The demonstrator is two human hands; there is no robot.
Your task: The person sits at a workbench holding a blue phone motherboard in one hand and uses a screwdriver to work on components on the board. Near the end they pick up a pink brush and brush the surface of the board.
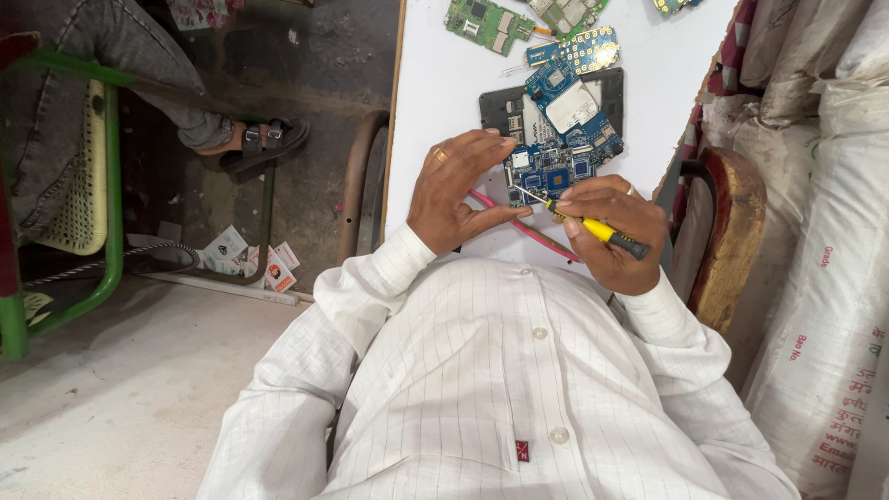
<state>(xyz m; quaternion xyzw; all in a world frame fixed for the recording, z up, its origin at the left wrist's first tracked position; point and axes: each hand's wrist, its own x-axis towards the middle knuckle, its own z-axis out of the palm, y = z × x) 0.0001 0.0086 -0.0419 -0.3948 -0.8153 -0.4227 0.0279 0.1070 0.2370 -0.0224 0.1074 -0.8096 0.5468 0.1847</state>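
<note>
My right hand (613,231) grips a small screwdriver (593,225) with a yellow and black handle; its metal tip touches a blue circuit board (554,168). My left hand (456,190) curls around the near left side of that board, thumb and fingers pinching its edge, a ring on one finger. The board lies over a dark phone frame (505,106) on the white table (435,102). A thin pink strip (528,231) runs under both hands across the table's near edge.
More circuit boards lie farther up the table: a green one (486,23) and a blue keypad board (585,48). White sacks (824,278) stand at the right, beside a wooden chair arm (732,231). At the left are a green chair (74,185) and another person's sandalled foot (264,143).
</note>
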